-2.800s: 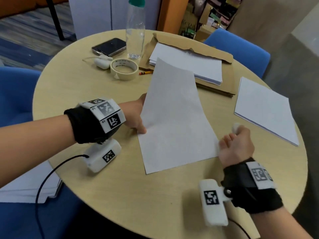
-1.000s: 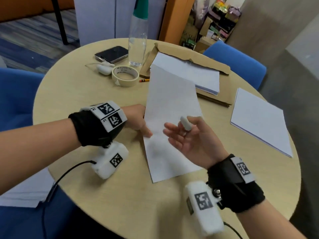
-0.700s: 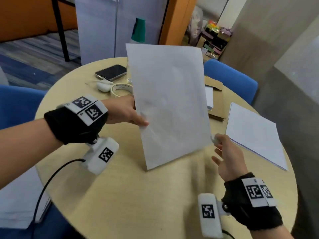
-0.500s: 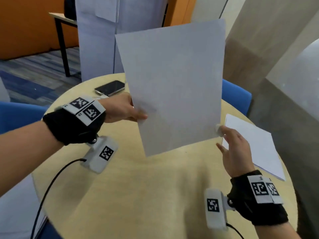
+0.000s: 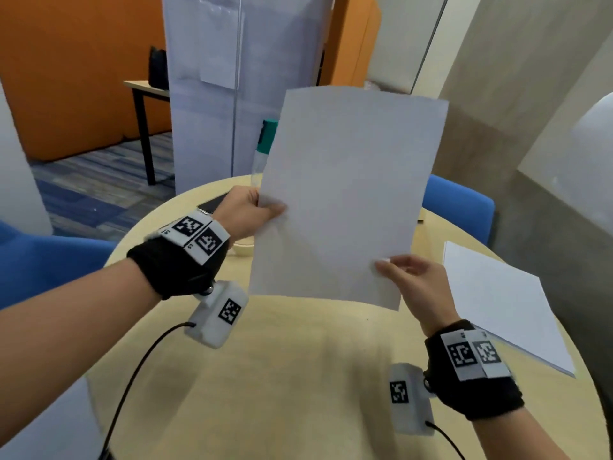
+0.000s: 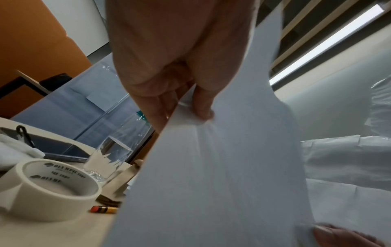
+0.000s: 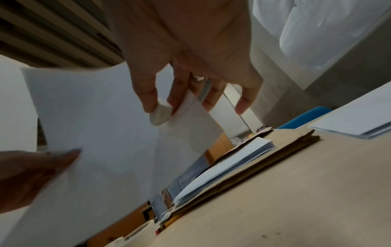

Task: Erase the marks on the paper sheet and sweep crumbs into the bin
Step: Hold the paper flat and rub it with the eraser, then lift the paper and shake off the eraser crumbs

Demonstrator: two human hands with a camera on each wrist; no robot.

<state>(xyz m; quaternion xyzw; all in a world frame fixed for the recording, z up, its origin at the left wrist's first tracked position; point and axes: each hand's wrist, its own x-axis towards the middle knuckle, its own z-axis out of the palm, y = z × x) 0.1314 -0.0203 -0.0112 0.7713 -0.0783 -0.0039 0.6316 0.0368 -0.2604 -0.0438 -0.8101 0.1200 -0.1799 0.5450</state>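
The white paper sheet [image 5: 348, 200] is held upright in the air above the round table, and I see no marks on the side facing me. My left hand [image 5: 265, 207] pinches its left edge, thumb in front and fingers behind, as the left wrist view shows [image 6: 190, 110]. My right hand [image 5: 384, 265] holds the sheet near its lower right corner. In the right wrist view a small white eraser [image 7: 159, 116] sits between that hand's thumb and forefinger [image 7: 160, 107], pressed against the paper sheet [image 7: 95, 125].
The tan table [image 5: 298, 376] carries a paper stack [image 5: 497, 300] at the right. Behind the sheet are a tape roll [image 6: 48, 188], a water bottle [image 6: 110, 155], a phone [image 6: 59, 150], a pencil [image 6: 103, 209] and a cardboard folder of sheets [image 7: 243, 160]. Blue chairs [image 5: 457, 200] surround the table.
The sheet went from lying flat on the table to standing upright in the air. My right hand, still holding the eraser, came to the sheet's lower right edge and took hold.
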